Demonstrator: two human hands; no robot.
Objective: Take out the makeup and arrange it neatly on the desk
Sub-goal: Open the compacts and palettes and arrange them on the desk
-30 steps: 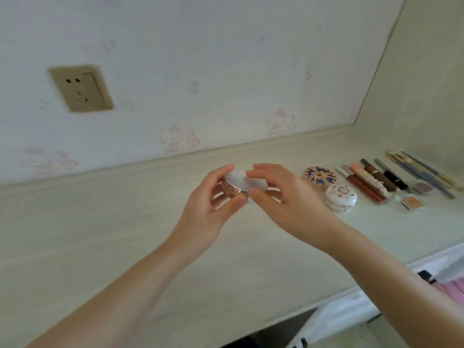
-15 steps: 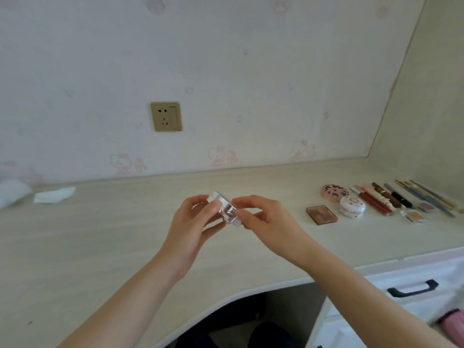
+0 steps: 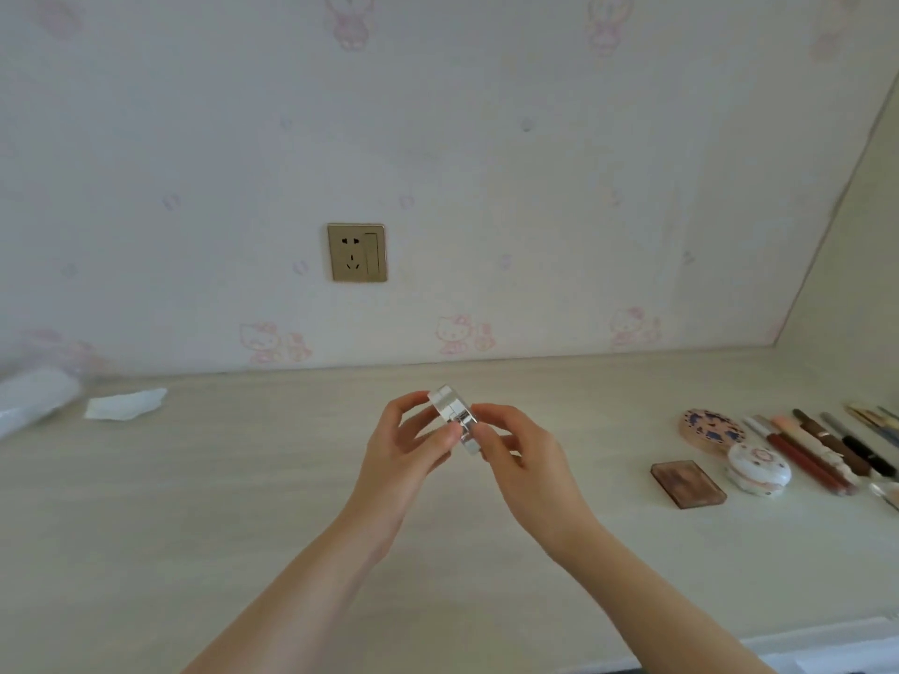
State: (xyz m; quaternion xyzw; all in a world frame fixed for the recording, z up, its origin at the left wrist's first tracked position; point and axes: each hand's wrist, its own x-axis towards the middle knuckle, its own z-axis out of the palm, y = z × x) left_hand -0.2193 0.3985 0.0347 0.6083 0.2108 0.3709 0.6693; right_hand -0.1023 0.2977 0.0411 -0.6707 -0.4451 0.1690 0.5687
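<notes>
Compact: a silver round compact [image 3: 455, 416] is held on edge above the counter [image 3: 243, 503], mid-frame.
Left hand [image 3: 406, 454]: fingers are clamped on its left side.
Right hand [image 3: 525, 459]: fingers are clamped on its right side.
Laid out: a brown palette [image 3: 688, 483] and white case [image 3: 758, 469] are seen at right.

Small round silver mirrored compact [image 3: 455, 414] half covered by fingers of both hands, its lid face unreadable. Row of slim pencils and brushes [image 3: 871, 420] cut off by right edge. Blurred translucent white object [image 3: 34, 398] at left edge, can't identify. Both forearms run out of bottom edge.
</notes>
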